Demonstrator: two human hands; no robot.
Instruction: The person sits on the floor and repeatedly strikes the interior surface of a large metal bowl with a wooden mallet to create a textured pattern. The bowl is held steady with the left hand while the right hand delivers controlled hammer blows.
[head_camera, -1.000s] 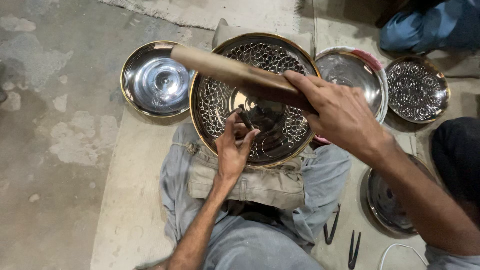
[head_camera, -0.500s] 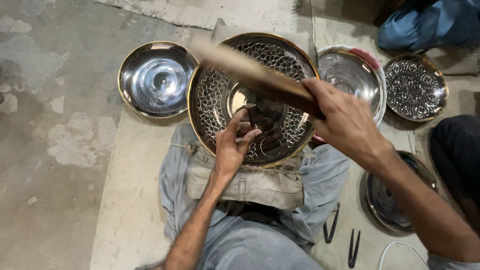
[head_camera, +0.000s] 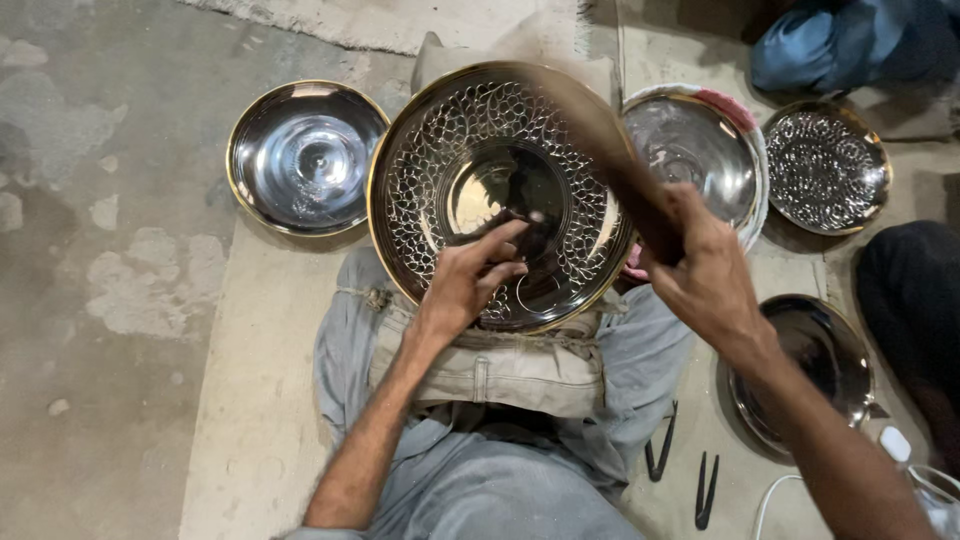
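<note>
While the large patterned metal plate (head_camera: 430, 190) rests tilted on a cloth pad over the person's lap, the left hand (head_camera: 470, 280) presses onto its lower middle, fingers (head_camera: 505, 240) pinching a small dark punch tool (head_camera: 520, 215) against the smooth centre. Raised above the plate's right edge, the right hand (head_camera: 705, 280) is clenched round a wooden mallet (head_camera: 600, 150) — blurred, angled up to the left. On the floor lie other dishes: a plain shiny one (head_camera: 305, 155) to the left, two more (head_camera: 700, 150) (head_camera: 825, 165) to the right — the farther one dimpled all over — and another (head_camera: 815, 360) beside the right forearm. Two dark metal tools (head_camera: 685, 470) lie near the knee.
</note>
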